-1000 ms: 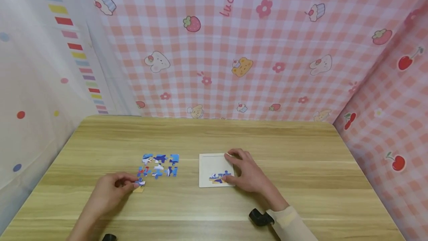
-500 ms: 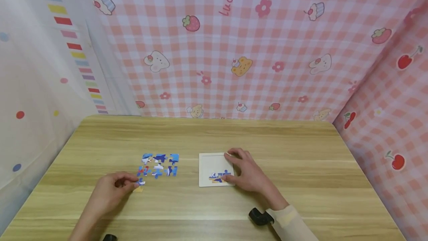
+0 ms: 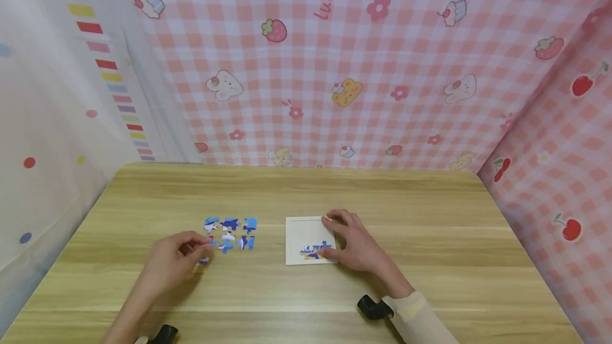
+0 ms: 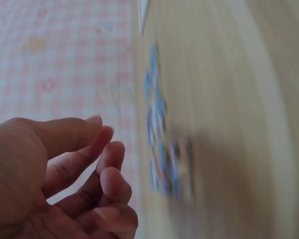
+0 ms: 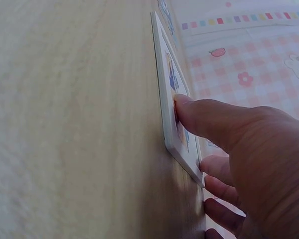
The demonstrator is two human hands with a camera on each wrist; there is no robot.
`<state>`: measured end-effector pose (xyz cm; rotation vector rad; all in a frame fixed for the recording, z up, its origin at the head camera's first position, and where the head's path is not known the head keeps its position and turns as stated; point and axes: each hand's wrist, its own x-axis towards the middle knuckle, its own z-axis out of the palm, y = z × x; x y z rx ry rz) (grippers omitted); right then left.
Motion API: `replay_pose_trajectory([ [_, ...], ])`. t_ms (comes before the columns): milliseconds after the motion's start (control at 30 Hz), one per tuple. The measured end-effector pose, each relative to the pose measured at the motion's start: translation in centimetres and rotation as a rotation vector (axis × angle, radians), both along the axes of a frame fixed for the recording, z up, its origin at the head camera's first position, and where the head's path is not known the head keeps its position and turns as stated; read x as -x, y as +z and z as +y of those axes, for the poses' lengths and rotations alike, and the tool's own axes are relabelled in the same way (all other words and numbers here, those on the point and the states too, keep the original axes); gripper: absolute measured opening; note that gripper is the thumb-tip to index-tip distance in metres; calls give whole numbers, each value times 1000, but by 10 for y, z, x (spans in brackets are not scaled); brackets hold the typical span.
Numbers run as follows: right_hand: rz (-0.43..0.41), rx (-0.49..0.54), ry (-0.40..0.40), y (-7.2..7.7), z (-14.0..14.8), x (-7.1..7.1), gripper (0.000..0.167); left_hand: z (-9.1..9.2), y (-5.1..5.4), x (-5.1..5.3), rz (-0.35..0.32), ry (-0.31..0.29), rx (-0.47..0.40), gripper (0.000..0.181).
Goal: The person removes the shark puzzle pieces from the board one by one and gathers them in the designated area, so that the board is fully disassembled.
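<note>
My left hand (image 3: pixel 169 259) hovers over the left side of several loose blue jigsaw pieces (image 3: pixel 230 224). In the left wrist view its thumb and fingers are loosely bent, and nothing shows between the fingertips. Below them a blue and yellow jigsaw piece (image 3: pixel 204 261) lies on the table, partly covered by the hand. A square white puzzle tray (image 3: pixel 297 231) lies to the right, with joined pieces (image 3: pixel 311 251) in its lower right part. My right hand (image 3: pixel 359 247) holds the tray by its right side, thumb on the joined pieces and fingers against the edge (image 5: pixel 189 167).
The wood-grain table (image 3: pixel 421 216) has its far edge against a pink checked cloth (image 3: pixel 306 68). A pale cloth (image 3: pixel 57 94) hangs on the left. Black wrist mounts (image 3: pixel 374 308) sit at both forearms.
My left hand has moved up and to the right, away from the lower left jigsaw piece, which stays on the table. The right hand keeps its place on the puzzle tray.
</note>
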<state>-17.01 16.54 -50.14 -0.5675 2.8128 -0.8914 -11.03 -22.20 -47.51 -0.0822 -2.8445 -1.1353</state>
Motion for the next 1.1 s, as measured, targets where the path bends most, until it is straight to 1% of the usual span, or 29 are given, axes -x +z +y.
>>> replay_pose_trajectory([
  [133,-10,-1,-5,0,0,0,72,24,2,9,52,-84,-19,5],
  [233,-12,2,-7,0,0,-1,72,42,3,15,48,-153,-39,7],
  [367,-4,5,-7,0,0,-1,72,64,-1,21,39,-250,-74,4],
  [467,-2,6,-6,-1,1,0,72,79,-6,27,24,-294,-95,5],
  [667,2,8,-2,-2,1,0,72,106,-16,36,19,-340,-115,6],
  [833,5,11,-1,-2,1,0,72,128,-20,37,-3,-352,-119,12],
  [933,12,8,3,-2,1,1,72,140,-21,38,-8,-349,-101,14],
  [1100,20,14,19,-2,2,2,71,156,-22,39,-7,-359,-41,19],
])
